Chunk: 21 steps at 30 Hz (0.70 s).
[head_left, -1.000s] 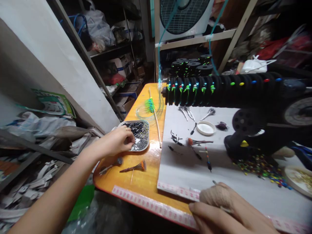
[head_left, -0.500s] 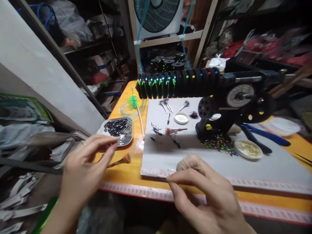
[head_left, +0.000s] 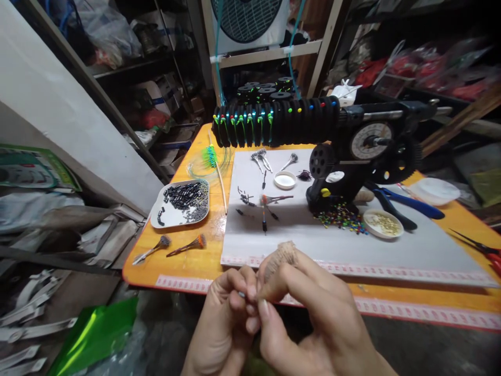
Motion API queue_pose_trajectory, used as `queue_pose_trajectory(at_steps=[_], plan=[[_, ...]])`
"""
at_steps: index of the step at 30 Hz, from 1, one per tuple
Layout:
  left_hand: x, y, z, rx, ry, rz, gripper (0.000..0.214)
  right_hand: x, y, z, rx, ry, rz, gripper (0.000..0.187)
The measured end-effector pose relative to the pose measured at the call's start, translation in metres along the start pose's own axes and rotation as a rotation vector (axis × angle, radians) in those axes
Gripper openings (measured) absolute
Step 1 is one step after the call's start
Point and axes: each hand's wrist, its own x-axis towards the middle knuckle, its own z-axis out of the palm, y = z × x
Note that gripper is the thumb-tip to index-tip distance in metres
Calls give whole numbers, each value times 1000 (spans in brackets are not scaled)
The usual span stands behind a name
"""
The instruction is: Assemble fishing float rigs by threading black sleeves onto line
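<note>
My left hand (head_left: 229, 316) is closed in a pinch in front of the table's near edge. A tiny grey piece (head_left: 241, 294), too small to name, shows between its fingertips. My right hand (head_left: 313, 310), with a tan wrap (head_left: 282, 257) around one finger, is pinched against the left fingertips; what it holds is hidden. To the left stands a white tray (head_left: 156, 211) with short black tubes (head_left: 183, 196) and small grey beads (head_left: 198, 211). Two bundles of fine strands lie in front of it, one grey-tipped (head_left: 152, 249) and one orange-tipped (head_left: 188, 245).
A black geared stand (head_left: 332, 172) carries a ringed black bar (head_left: 282, 122) over the grey board (head_left: 305, 243). On the board are several black tubed pieces (head_left: 246, 198), colored beads (head_left: 340, 216) and a dish of gold bits (head_left: 368, 227). Pliers (head_left: 410, 202) and scissors (head_left: 481, 248) lie right.
My left hand has come from beside the tray, right and down, to meet my right hand. Their fingertips are now together. The view has shifted slightly.
</note>
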Motion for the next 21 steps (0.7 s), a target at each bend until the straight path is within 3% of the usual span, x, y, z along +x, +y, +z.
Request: queue_pose_trajectory(at_steps=[15, 21], plan=[[-4, 1, 5, -13, 34, -41, 26, -3, -5, -4, 1, -29, 19, 20], [-3, -1, 1, -2, -15, -13, 22, -4, -6, -3, 11, -30, 11, 20]])
